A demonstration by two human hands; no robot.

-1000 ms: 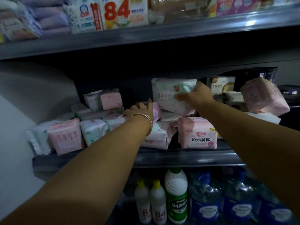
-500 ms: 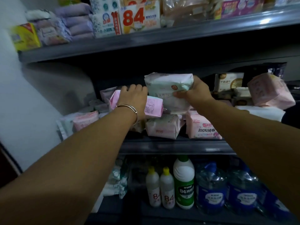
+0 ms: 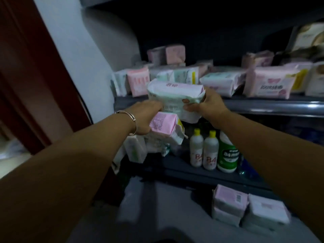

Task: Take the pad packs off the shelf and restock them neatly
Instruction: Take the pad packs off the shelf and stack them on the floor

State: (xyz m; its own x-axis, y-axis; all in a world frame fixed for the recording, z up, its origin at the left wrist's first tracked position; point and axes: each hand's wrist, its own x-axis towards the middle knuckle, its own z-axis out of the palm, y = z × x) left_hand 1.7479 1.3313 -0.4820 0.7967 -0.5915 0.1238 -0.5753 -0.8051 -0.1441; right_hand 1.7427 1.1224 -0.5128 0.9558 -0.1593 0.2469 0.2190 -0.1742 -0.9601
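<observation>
Left hand point(image 3: 145, 118) gripping pink plastic-wrapped pad pack point(image 3: 164, 123) | right hand point(image 3: 208, 105) clasping white-and-mint soft pad pack point(image 3: 175, 96) | both clear of grey metal shelf point(image 3: 273, 105), just before its edge, likely freeing space for restacking

Glossy plastic pad packs point(image 3: 175, 95), metal shelf point(image 3: 273, 106)

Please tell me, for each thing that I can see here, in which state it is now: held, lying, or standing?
left hand: grips the pink pack
pink pack: held, off the shelf
right hand: grips the green-white pack
green-white pack: held in front of the shelf edge
packs on the shelf: lying, untidy
two packs below: lying side by side
bottles: standing upright, capped
</observation>
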